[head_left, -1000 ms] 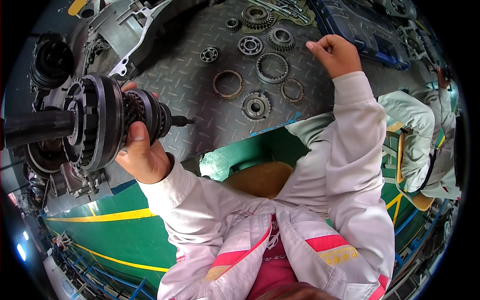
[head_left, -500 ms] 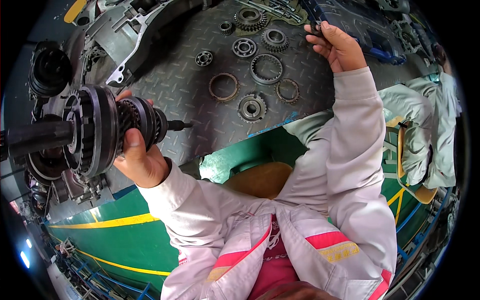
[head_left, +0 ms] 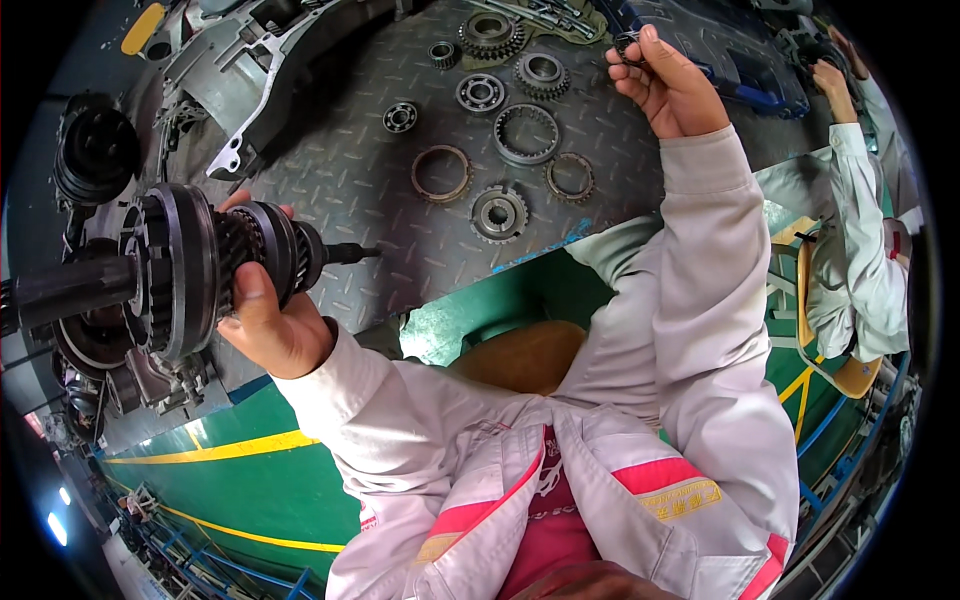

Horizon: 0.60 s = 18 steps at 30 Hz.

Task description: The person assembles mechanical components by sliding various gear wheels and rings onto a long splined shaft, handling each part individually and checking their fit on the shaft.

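Lower centre of frame, nearest: wearer's pale jacket (head_left: 615, 440) w/ red bands; just above it, a brown seat (head_left: 520, 358) btwn the legs. Left of centre: left hand (head_left: 280, 325), its grip closed round the geared middle of a gear shaft (head_left: 192, 270), thumb on near side, fingertips showing on far side. Shaft lies roughly horiz across the left of frame, thick splined end twd the left edge, thin tip pointing right, slightly raised. Upper right of centre: right hand (head_left: 680, 95), grip nearly closed, thumb & fingertips pinching a small dark part (head_left: 627, 42), partly hidden, exact kind unclear

Mid-frame: tabletop (head_left: 330, 150) of dark tread plate, carrying (near to far) a toothed hub (head_left: 482, 215), a brownish ring (head_left: 440, 199) & a thin toothed ring (head_left: 572, 199), a thicker grey toothed ring (head_left: 527, 159), a small ball bearing (head_left: 389, 121), a larger bearing (head_left: 480, 106), a gear (head_left: 545, 92) and, twd the top edge, a wide gear (head_left: 492, 50)

Upper left: pale metal housing (head_left: 222, 80). Upper right, beyond right hand: blue case (head_left: 735, 80). Top centre: metal tools (head_left: 560, 18) on cloth. Right edge: co-worker's sleeve (head_left: 845, 160), near a chair (head_left: 803, 290)
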Each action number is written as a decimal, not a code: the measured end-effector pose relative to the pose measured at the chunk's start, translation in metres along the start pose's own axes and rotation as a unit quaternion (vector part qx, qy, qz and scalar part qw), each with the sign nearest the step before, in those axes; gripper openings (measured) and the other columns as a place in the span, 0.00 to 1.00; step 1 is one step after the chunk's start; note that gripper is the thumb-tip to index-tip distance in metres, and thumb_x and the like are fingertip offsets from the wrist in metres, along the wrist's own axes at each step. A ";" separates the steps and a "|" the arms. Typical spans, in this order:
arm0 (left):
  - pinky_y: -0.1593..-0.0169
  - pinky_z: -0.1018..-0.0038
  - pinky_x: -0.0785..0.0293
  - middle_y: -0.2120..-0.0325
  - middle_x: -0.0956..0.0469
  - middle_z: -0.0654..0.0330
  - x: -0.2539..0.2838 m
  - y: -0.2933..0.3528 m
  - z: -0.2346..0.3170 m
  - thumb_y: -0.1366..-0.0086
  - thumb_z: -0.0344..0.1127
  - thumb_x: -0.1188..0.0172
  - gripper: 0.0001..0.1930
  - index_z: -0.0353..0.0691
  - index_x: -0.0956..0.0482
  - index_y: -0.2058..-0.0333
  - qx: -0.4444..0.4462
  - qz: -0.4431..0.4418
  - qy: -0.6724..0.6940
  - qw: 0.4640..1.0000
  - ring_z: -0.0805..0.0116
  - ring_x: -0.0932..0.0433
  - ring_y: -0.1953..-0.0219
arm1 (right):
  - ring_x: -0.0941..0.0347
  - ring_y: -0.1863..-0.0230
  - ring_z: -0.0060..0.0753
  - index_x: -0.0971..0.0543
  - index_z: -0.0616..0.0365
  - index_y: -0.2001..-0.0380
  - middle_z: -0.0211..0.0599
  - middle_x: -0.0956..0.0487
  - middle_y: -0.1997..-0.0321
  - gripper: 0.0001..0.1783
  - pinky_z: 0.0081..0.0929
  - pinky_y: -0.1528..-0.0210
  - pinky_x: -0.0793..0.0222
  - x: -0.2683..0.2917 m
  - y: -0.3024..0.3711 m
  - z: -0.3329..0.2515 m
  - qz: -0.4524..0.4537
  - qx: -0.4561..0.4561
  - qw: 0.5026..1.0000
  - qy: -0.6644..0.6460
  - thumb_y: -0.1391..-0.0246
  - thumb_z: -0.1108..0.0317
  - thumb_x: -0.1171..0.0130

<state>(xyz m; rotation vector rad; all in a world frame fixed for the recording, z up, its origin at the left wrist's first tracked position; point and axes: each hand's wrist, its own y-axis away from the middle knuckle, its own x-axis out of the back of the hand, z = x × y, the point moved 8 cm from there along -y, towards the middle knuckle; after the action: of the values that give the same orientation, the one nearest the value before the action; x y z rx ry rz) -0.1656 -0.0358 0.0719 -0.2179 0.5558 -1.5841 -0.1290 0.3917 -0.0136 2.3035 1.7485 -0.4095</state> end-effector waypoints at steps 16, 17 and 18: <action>0.64 0.62 0.17 0.49 0.30 0.43 0.002 0.002 0.002 0.43 0.44 0.35 0.34 0.38 0.38 0.42 -0.004 0.009 0.006 1.000 0.54 0.21 0.57 | 0.28 0.69 0.18 0.22 0.58 0.66 0.36 0.20 0.57 0.18 0.14 0.69 0.30 0.001 0.003 0.003 0.081 -0.012 0.996 0.020 0.37 0.54 0.48; 0.64 0.62 0.17 0.49 0.30 0.43 0.003 0.002 0.002 0.43 0.43 0.35 0.34 0.38 0.38 0.41 -0.005 0.005 0.007 1.000 0.54 0.21 0.57 | 0.27 0.67 0.18 0.22 0.60 0.60 0.35 0.21 0.55 0.17 0.14 0.66 0.29 -0.008 0.005 0.001 0.067 -0.005 0.997 0.037 0.36 0.56 0.49; 0.64 0.63 0.17 0.49 0.30 0.43 0.003 0.002 0.002 0.42 0.43 0.35 0.34 0.38 0.38 0.41 -0.006 0.002 0.008 1.000 0.54 0.21 0.57 | 0.27 0.66 0.18 0.23 0.62 0.55 0.35 0.21 0.53 0.18 0.14 0.64 0.27 -0.015 0.006 -0.001 0.053 0.002 0.997 0.054 0.36 0.58 0.50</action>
<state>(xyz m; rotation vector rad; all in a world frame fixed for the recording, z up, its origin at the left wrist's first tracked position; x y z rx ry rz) -0.1634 -0.0388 0.0721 -0.2145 0.5781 -1.5802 -0.1269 0.3767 -0.0076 2.4490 1.6648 -0.2750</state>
